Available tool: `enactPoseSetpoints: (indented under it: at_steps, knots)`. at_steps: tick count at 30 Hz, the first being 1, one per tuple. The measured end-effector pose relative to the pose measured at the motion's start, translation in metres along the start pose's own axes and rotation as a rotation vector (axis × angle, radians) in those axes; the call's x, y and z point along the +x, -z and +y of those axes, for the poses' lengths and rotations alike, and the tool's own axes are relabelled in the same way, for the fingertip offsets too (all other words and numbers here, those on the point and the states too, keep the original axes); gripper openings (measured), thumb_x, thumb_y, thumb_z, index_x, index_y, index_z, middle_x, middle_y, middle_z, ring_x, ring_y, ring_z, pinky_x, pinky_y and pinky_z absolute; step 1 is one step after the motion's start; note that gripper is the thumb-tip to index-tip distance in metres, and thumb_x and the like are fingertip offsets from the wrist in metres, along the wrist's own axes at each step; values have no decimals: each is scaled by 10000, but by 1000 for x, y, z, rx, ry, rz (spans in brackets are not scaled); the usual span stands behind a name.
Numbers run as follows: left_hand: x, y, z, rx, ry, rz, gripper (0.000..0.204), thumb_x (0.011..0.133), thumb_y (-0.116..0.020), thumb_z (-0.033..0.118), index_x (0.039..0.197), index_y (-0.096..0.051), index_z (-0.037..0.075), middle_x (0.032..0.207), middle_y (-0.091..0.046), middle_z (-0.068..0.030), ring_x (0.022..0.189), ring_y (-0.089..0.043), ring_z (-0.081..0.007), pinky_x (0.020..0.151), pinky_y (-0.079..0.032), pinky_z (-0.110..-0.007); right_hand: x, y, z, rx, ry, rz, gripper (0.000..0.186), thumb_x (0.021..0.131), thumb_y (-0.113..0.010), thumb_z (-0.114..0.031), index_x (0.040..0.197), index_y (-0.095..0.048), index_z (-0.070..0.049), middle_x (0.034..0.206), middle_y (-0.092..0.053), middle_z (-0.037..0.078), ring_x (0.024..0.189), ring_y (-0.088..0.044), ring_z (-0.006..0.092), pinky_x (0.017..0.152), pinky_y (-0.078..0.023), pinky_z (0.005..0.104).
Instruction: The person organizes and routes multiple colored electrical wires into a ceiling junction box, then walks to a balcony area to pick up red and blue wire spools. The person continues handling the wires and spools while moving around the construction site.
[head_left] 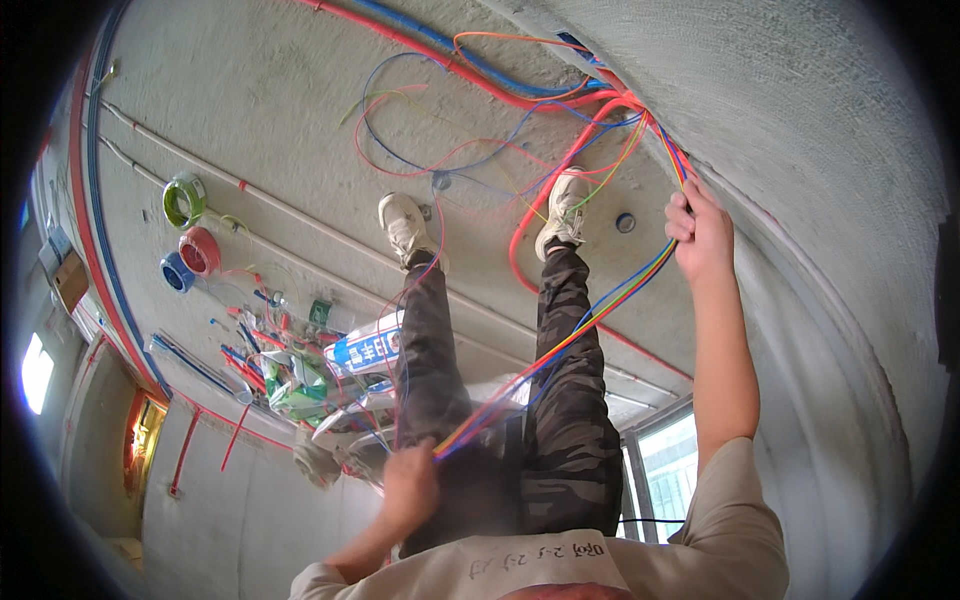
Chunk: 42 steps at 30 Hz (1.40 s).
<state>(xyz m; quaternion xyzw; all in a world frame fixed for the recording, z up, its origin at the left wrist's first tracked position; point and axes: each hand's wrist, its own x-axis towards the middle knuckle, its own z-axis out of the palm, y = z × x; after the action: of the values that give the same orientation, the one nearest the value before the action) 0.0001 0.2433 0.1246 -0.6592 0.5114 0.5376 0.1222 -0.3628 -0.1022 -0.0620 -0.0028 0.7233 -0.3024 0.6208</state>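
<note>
A bundle of thin electrical wires point(597, 316), in red, yellow, green and blue, stretches diagonally across my legs. My right hand point(697, 228) is closed round it near the wall, just below where it leaves the red conduits. Down by my lap, my left hand point(411, 482) is closed on the bundle's other end; this hand is slightly blurred, and the wires' ends there are hidden. Loose loops of blue and red wire point(392, 155) lie on the floor beyond my shoes. Red conduit point(522, 238) curves from the wall base past my right shoe.
Coils of green wire point(183, 203), red wire point(199, 251) and blue wire point(177, 271) lie on the left of the concrete floor. Nearer stand bags and a heap of pipe pieces point(262, 345). Pale conduits point(290, 211) cross the floor. A rough wall point(815, 130) rises at right.
</note>
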Motion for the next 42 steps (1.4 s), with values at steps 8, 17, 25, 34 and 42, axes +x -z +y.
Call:
enactPoseSetpoints:
  at_steps: [8,17,25,34,42]
  knots:
    - [50,34,-83,3,135,315,300,697,-623,-42,977,-687,46,919,-692,-139,955,-631,-363,958,-447,-482,-58,15,2,-108,3,0,493,1066,-499,-111,1551,-415,-75,869,-538,27,606,-378,69,540,-327,250]
    - [26,33,-125,90,188,459,62,845,-659,13,829,-646,72,743,-622,-110,738,-601,-314,807,-391,-420,-53,7,-5,-185,41,94,458,1045,-527,-103,1497,-484,-45,923,-617,81,529,-372,71,492,-334,275]
    - [11,24,-99,56,98,349,61,850,-670,26,813,-641,66,735,-609,-102,714,-545,-330,761,-396,-421,-51,9,-4,-266,38,71,483,1034,-530,-107,1505,-464,-22,901,-632,90,505,-378,73,474,-350,284]
    - [11,14,-105,26,122,408,86,808,-688,9,805,-618,60,755,-604,-112,781,-553,-337,767,-390,-431,-49,6,3,-256,51,89,555,1021,-527,-101,1548,-371,-28,893,-632,93,500,-385,82,473,-349,304]
    - [-19,4,-227,354,248,289,121,805,-641,17,908,-664,76,962,-674,-120,1007,-635,-329,968,-434,-466,-45,11,17,-179,-28,-22,541,1027,-502,-86,1549,-363,-53,854,-601,69,492,-371,78,453,-310,287]
